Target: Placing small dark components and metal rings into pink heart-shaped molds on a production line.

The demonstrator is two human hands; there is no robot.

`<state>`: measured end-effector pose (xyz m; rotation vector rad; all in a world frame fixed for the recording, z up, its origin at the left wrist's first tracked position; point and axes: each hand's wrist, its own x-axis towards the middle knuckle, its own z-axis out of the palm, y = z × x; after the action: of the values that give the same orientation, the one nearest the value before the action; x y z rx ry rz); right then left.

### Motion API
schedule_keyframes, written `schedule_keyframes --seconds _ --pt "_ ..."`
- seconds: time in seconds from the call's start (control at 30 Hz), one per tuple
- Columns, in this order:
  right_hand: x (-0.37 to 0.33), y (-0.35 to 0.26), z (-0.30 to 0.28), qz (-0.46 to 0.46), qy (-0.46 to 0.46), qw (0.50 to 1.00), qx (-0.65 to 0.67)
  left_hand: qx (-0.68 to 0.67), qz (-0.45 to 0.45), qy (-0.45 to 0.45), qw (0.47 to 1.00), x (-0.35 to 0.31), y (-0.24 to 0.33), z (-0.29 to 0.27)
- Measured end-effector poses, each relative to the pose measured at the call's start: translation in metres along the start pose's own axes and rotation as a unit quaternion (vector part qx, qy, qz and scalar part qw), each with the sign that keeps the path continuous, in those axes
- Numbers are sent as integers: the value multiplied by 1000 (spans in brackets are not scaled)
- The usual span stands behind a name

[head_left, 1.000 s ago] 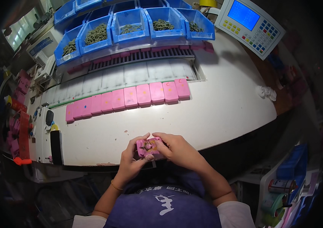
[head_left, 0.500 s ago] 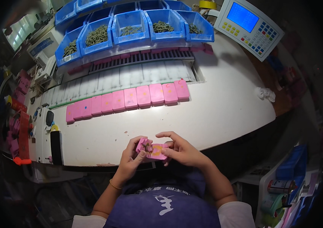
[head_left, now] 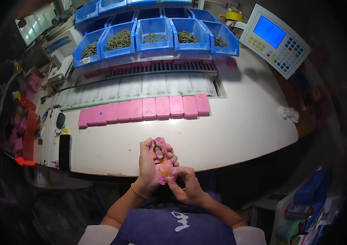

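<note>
From my remote position, I record the left hand (head_left: 145,168) closed around a pink mould (head_left: 164,168), palm beneath it. The right hand (head_left: 189,188) has thumb and forefinger pinching the mould's lower right corner. The mould is held at the counter's (head_left: 243,134) near edge, its long side pointing away from the body. I note an upper and a lower part, touching; whether they are joined I cannot tell. A dark green looped piece (head_left: 157,148) lies on the upper part; yellow-orange marks show on both. Beyond the hands, a row of pink blocks (head_left: 149,108) stands side by side. Behind it I find blue bins (head_left: 154,46) containing green pieces (head_left: 119,39), and, to their right, a white console (head_left: 279,42) with a blue screen.
</note>
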<state>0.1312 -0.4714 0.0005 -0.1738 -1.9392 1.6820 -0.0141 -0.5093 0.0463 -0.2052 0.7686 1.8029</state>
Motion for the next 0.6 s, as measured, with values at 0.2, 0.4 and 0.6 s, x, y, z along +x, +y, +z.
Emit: schedule_keyframes --seconds 0.2,0.4,0.6 --pt "-16 26 3 -29 28 999 -21 -11 -65 -60 996 2 5 -10" --pt "-11 26 0 -79 56 991 -87 20 -81 -56 995 -2 14 1" --pt "-7 25 -2 -66 97 987 -109 283 116 -13 952 -11 7 6"
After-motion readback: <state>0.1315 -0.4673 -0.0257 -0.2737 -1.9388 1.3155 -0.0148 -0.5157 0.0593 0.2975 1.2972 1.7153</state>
